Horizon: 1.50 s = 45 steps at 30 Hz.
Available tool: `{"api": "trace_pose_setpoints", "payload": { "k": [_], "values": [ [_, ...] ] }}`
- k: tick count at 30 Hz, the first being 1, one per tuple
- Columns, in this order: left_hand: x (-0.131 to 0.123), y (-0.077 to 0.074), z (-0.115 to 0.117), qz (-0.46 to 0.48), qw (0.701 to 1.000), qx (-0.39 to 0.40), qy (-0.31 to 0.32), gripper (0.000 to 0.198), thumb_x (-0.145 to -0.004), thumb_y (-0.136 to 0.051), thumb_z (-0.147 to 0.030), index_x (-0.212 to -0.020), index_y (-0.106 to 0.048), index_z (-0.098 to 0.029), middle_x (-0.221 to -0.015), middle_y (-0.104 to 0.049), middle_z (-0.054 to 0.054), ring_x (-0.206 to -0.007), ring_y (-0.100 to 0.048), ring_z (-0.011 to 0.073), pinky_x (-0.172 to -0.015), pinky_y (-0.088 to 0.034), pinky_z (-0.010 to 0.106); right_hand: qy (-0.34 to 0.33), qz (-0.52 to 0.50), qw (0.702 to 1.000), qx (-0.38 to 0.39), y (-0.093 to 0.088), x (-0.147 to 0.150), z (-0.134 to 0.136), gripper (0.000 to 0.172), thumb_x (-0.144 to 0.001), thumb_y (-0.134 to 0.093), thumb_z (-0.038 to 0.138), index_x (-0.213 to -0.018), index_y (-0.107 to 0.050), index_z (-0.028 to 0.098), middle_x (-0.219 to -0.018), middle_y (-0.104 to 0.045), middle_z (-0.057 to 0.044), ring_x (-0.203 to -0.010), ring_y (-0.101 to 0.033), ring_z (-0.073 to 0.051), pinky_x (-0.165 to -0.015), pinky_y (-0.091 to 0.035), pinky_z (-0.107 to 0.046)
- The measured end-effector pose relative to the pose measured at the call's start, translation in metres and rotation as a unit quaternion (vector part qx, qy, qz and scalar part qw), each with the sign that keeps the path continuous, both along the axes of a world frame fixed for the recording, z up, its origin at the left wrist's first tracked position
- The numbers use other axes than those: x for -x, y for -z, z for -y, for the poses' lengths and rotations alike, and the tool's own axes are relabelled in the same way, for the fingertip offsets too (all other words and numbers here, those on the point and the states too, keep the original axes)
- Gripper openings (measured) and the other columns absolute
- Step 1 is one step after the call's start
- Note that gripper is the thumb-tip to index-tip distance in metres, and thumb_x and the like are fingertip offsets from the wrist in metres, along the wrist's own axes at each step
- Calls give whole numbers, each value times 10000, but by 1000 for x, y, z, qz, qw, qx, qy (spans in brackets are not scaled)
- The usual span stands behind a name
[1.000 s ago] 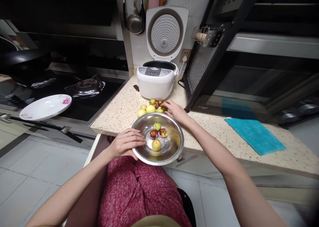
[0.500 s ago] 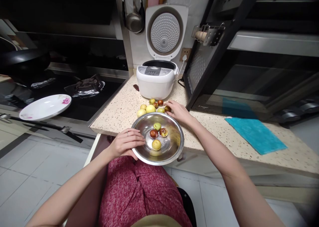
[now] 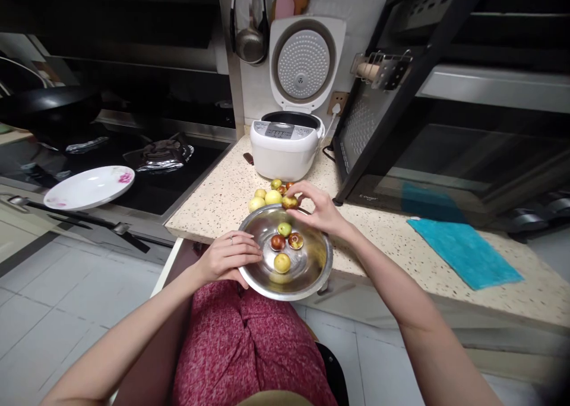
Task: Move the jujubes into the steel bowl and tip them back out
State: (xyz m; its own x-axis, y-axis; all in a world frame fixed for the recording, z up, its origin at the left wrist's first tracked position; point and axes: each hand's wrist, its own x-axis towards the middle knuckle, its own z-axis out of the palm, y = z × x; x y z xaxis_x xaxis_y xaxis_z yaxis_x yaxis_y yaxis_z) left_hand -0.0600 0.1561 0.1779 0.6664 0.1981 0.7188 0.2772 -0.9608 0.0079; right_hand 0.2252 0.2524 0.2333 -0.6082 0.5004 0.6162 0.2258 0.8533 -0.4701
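Observation:
A steel bowl (image 3: pixel 318 272) rests at the counter's front edge above my lap, with several small green and reddish jujube fruits (image 3: pixel 285 244) inside. My left hand (image 3: pixel 227 256) grips the bowl's left rim, fingers curled over it. Just above the bowl's far rim, my right hand (image 3: pixel 318 207) pinches one reddish-yellow fruit (image 3: pixel 290 202) in its fingertips. Behind the bowl, a small pile of loose fruits (image 3: pixel 267 197) lies on the speckled counter (image 3: pixel 378 240).
A white rice cooker (image 3: pixel 287 148) with its lid up stands behind the fruit pile. An open dark oven door (image 3: pixel 378 109) rises at the right, with a blue cloth (image 3: pixel 467 251) on the counter beyond. A flowered plate (image 3: pixel 89 187) sits on the hob at left.
My right hand has picked a fruit from the pile and lifted it back toward the bowl's far rim. The left hand has kept its hold on the bowl.

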Motion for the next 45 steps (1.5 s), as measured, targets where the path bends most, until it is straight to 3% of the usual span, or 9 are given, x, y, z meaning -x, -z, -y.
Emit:
{"api": "trace_pose_setpoints", "payload": {
  "k": [3,5,15,20,34,37,45],
  "values": [
    [0,-1,0,4,1000,7,2,412,-1030,-561,-517,-1164,-715,-159,-1014,-817,72,-1015,-772,201,-978,-616,382,-78,42,996,7,3,6,10,192,-966,-672,277,-1143,-613,232,-1130,-699,-73,-1080,-662,-243,-973,-556,-442],
    [1,1,0,7,1000,12,4,423,-1021,-572,-527,-1175,-717,-161,-1014,-816,74,-1015,-770,203,-984,-613,384,-95,64,993,18,6,7,11,202,-975,-661,270,-1168,-610,239,-1150,-701,-72,-1102,-663,-242,-1008,-544,-450],
    [2,3,-1,7,1000,12,8,414,-1019,-579,-513,-1143,-721,-144,-993,-810,78,-1000,-767,208,-992,-602,381,-112,149,981,60,1,7,13,181,-1009,-615,231,-1189,-597,227,-1215,-677,-95,-1137,-645,-239,-1007,-536,-429],
    [2,5,-2,17,1000,16,10,435,-1005,-587,-543,-1175,-722,-166,-1001,-813,75,-1013,-768,208,-994,-609,384,-126,190,971,72,1,8,13,104,-1014,-611,224,-1115,-632,233,-1131,-690,-64,-1053,-654,-219,-959,-546,-402],
    [3,1,-1,-7,1000,8,-2,366,-1058,-524,-463,-1145,-706,-157,-989,-813,75,-994,-769,213,-986,-604,392,-129,182,972,74,-1,8,14,86,-1010,-615,236,-1084,-657,220,-1092,-707,-65,-1006,-672,-211,-921,-552,-387],
    [2,1,-1,-6,1000,7,-2,377,-1058,-523,-466,-1143,-710,-150,-994,-813,76,-1003,-767,209,-985,-604,388,-100,131,985,55,1,8,12,103,-1018,-599,251,-1094,-662,220,-1099,-718,-72,-1022,-678,-224,-941,-553,-413],
    [2,4,-1,6,1000,11,4,417,-1031,-557,-517,-1162,-715,-154,-1002,-815,72,-1008,-767,203,-995,-595,380,88,10,996,-7,13,2,-6,146,-1019,-520,223,-1045,-664,221,-1075,-711,-92,-1042,-674,-255,-927,-553,-420]
  ]
}}
